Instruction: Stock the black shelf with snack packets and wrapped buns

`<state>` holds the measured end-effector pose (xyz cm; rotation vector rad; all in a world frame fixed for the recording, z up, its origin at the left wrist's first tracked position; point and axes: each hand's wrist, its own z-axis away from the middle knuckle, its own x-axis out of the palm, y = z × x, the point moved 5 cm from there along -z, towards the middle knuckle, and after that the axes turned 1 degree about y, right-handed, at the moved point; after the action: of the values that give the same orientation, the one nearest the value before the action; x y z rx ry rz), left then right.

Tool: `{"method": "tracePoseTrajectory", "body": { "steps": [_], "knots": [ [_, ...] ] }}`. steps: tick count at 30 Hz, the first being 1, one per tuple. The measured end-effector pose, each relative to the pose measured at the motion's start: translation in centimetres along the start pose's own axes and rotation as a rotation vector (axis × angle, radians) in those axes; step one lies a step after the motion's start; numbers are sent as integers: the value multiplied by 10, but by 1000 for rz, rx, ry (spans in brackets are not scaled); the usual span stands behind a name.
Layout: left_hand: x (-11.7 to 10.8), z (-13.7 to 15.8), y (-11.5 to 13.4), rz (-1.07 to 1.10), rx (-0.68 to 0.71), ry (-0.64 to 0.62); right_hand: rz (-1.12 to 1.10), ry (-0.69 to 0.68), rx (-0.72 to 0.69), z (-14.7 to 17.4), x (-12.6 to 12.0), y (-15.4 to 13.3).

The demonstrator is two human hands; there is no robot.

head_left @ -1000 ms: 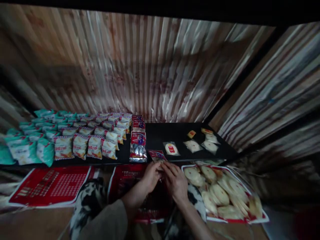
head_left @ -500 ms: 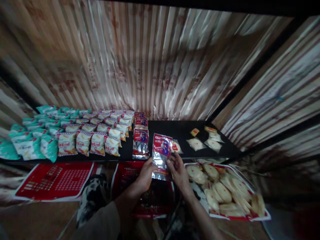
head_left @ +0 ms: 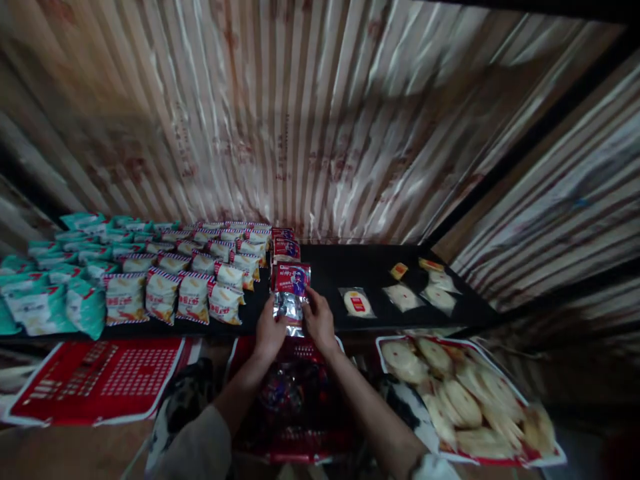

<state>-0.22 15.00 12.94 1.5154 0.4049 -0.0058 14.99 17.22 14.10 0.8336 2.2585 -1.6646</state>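
A red and silver packet [head_left: 291, 280] is at the front edge of the black shelf [head_left: 345, 260], in front of a short row of similar packets [head_left: 287, 249]; whether it touches the shelf, I cannot tell. The left hand [head_left: 270, 333] pinches its lower left side, and the right hand [head_left: 320, 321] has its fingers closed on the right side. Striped snack bags [head_left: 194, 297] stand to the left, with teal bags [head_left: 85, 307] beyond them. Wrapped round cakes [head_left: 357, 303] lie to the right. Below are a middle basket [head_left: 300, 438], a left basket [head_left: 140, 367] and a cake-filled right basket [head_left: 547, 459]
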Motion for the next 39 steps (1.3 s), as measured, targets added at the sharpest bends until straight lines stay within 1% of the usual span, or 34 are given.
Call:
{"method": "tracePoseTrajectory", "body": {
  "steps": [4, 7, 13, 16, 18, 21, 24, 26, 30, 34, 37, 39],
  "knots": [
    [-2, -3, -1, -243, 118, 104, 70, 0, -47, -6, 12, -4],
    [1, 2, -2, -368, 187, 126, 150, -7, -63, -5, 18, -4],
    [10, 11, -9, -493, 299, 199, 293, -17, -38, -2, 25, 3],
    [13, 13, -15, -527, 357, 216, 322, 10, -63, -2, 24, 4],
    [14, 14, -16, -561, 386, 220, 339, 38, -104, -3, 22, 3],
    [15, 18, -12, -628, 446, 242, 366, 42, -213, -8, 21, -7],
    [21, 24, -1, -693, 596, 256, 399, -16, -319, -19, 25, -20],
    [25, 27, 4, -728, 672, 239, 424, -71, -354, -30, 30, -27],
    [26, 27, 4, -768, 670, 225, 486, -166, -341, -51, 44, -30],
    [27, 25, 3, -778, 667, 195, 517, -250, -303, -60, 56, -22],
    [27, 24, 1, -772, 656, 201, 528, -270, -297, -60, 59, -17],
    [29, 24, 0, -766, 652, 200, 520, -261, -299, -59, 60, -15]
  ]
}}
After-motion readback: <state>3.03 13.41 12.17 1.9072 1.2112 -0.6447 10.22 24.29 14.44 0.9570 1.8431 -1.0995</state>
